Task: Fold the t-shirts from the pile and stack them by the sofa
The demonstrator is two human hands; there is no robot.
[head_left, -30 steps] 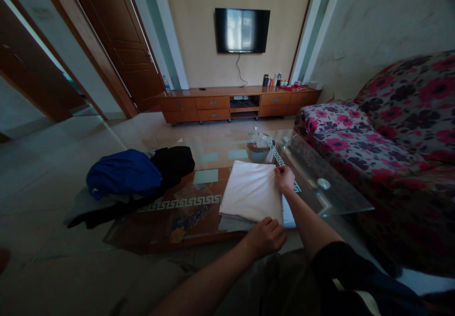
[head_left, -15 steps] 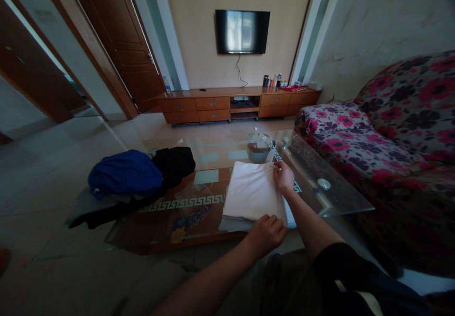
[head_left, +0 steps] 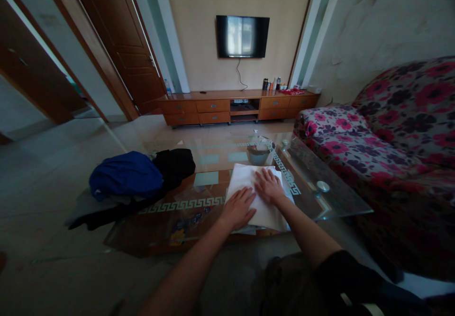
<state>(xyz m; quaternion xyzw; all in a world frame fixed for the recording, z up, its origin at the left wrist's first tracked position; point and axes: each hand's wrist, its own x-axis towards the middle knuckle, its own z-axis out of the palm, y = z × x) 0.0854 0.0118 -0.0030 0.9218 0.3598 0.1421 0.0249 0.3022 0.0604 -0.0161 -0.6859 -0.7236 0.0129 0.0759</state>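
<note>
A folded white garment (head_left: 266, 217) lies flat as a neat rectangle on top of a low stack of folded cloth, on the glass coffee table (head_left: 341, 202). My left hand (head_left: 240, 208) rests palm down on its left half, fingers stretched out. On the upper right part lies my right hand (head_left: 269, 184), also flat with its fingers spread. Neither hand grips anything. How many pieces lie beneath the white garment I cannot tell.
A heap of clothes with a blue garment (head_left: 124, 176) and a black garment (head_left: 176, 164) hangs over the table's left end. Behind the stack stands a basket (head_left: 258, 155) with crumpled white stuff. A flowered sofa (head_left: 384, 159) is at right, a TV cabinet (head_left: 213, 105) beyond.
Both hands have let go of the white garment's right edge and moved left onto its top. Their fingers have gone from pinched to flat and spread.
</note>
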